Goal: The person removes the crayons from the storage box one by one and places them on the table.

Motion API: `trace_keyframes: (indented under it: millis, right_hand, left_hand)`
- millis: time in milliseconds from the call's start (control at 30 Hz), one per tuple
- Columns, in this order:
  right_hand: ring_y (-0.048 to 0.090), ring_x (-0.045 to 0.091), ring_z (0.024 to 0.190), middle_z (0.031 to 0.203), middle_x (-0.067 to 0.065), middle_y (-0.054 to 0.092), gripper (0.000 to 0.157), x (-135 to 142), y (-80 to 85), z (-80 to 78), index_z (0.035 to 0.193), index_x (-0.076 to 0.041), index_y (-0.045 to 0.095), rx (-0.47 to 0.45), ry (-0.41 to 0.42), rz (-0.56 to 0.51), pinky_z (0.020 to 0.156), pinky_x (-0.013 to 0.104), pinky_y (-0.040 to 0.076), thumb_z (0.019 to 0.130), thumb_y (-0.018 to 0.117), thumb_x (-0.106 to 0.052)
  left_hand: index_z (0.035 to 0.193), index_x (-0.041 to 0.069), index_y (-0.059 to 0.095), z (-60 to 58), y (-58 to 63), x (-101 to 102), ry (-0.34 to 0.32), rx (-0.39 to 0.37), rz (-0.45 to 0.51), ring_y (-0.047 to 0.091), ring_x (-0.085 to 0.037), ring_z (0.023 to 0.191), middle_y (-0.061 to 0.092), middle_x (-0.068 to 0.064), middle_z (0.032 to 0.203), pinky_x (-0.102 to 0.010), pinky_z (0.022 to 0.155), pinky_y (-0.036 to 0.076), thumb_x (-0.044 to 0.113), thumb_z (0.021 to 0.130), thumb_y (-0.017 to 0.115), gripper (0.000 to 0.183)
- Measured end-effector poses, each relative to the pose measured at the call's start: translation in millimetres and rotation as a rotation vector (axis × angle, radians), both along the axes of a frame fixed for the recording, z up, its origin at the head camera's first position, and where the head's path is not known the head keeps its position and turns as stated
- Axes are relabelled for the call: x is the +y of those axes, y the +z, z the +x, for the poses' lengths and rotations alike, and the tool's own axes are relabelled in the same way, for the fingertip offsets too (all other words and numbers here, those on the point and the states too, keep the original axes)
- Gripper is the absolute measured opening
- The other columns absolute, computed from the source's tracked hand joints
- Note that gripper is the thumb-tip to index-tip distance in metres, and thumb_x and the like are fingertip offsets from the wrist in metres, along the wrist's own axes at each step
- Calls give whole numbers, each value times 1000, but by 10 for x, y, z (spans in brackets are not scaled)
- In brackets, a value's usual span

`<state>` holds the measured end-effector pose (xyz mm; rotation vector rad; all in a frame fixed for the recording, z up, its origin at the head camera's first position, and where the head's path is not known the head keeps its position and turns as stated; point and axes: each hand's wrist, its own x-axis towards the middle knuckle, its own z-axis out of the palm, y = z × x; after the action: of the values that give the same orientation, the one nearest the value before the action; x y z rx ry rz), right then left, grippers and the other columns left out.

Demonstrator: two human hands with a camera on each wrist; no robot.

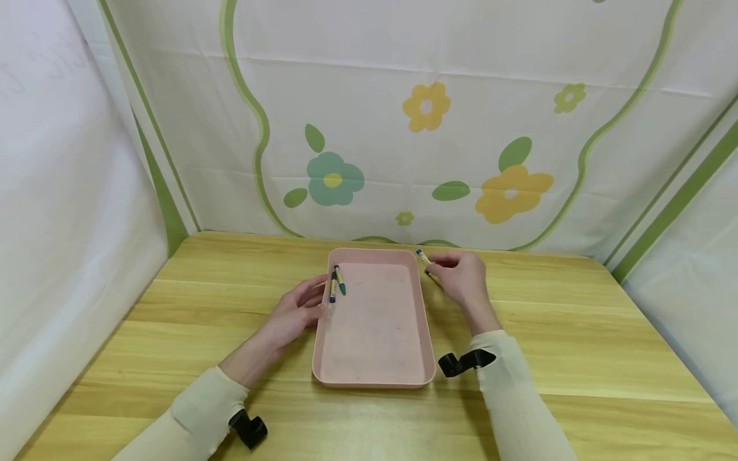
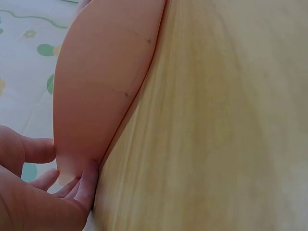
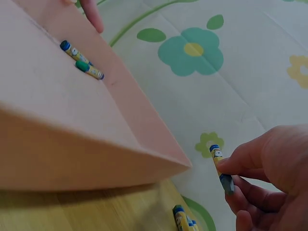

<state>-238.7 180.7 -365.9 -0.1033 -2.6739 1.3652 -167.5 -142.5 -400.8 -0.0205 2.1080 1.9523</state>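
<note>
Pink all over, the tray (image 1: 375, 333) lies lengthways before us on the wood-grain surface (image 1: 576, 333), its far end towards the flowered cloth (image 1: 369, 115). Our left hand (image 1: 291, 317) is at the tray's left wall: its fingers are slightly apart and touch the outside of that wall, and the thumb seems to meet the rim, though we cannot be sure whether it hooks over. Inside the tray, along the left wall towards the far end, we see a green-tipped crayon (image 1: 340, 280) and, closer to that wall, a blue-ended crayon (image 1: 332, 291).

Our right hand (image 1: 464, 278) is just beside the tray's far right corner, apart from it. Its thumb and fingers are clamped on a yellow-bodied crayon (image 3: 217, 154), which tilts with its blue end up and towards the tray. Below that hand, outside the tray's right wall, another crayon (image 3: 180, 219) rests on the surface, partly cut off in the right wrist view. We wear cream sleeves (image 1: 519, 390) with black wrist mounts; the right mount (image 1: 461, 363) is near the tray's near right corner.
</note>
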Motion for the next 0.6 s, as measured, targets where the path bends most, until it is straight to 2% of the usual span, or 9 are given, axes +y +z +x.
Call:
trace_keyframes:
  millis: [133,333,500,600]
  right_hand:
    - [75,28,109,114,12,82,23,95,-36,-3,115,-13,84,-1,-9,20,86,32,57,95,76,-22]
    - [74,29,110,116,13,81,25,282,-35,-22,118,-13,83,2,-42,46,85,29,55,96,75,-23]
    - [72,30,117,119,14,80,28,455,-63,-46,120,-12,82,-8,-69,40,96,35,55,96,75,-24]
    - [72,30,119,119,14,80,28,531,-87,-57,120,-12,82,-3,-87,52,97,34,54,96,75,-24]
  left_hand:
    - [166,13,35,1,3,14,-4,2,5,43,-37,155,40,-18,169,-33,105,54,2,103,59,69]
    - [166,11,33,21,17,12,-19,11,7,41,-38,156,38,-20,170,-38,109,53,1,103,58,69]
    - [166,11,33,22,9,-1,-15,9,13,41,-38,155,38,-20,170,-35,106,53,1,103,58,69]
    - [166,13,34,28,10,-6,-8,5,11,42,-37,155,38,-20,170,-32,103,54,1,103,57,68]
